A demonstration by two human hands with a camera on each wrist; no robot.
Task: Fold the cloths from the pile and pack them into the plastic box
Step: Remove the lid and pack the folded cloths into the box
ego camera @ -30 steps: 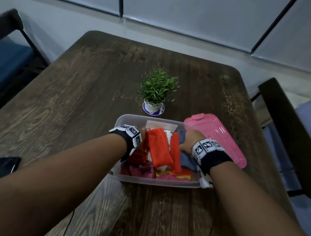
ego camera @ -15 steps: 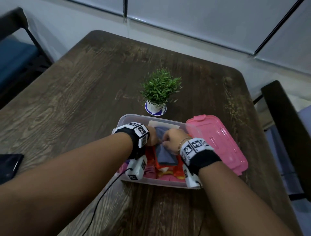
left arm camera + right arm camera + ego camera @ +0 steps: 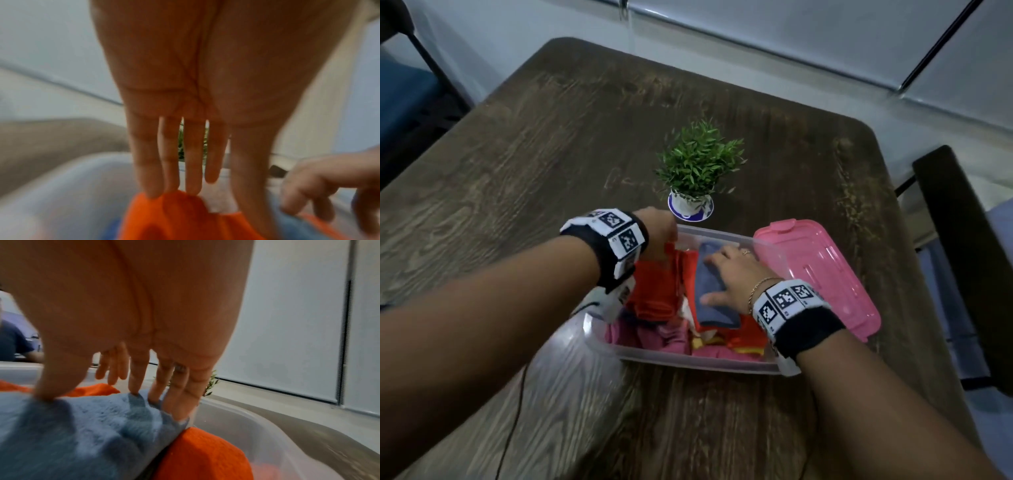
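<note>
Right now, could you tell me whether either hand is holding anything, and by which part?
Nothing is gripped. The right hand presses flat on top of the blue cloth; the left hand's straight fingertips touch the orange cloth's far edge.

Blue cloth (image 3: 714,291), orange cloth (image 3: 654,291), pink lid (image 3: 822,274)

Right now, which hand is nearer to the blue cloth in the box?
Right. The right hand presses flat on the blue cloth; the left hand rests on the orange cloth beside it, apart from the blue one.
</note>
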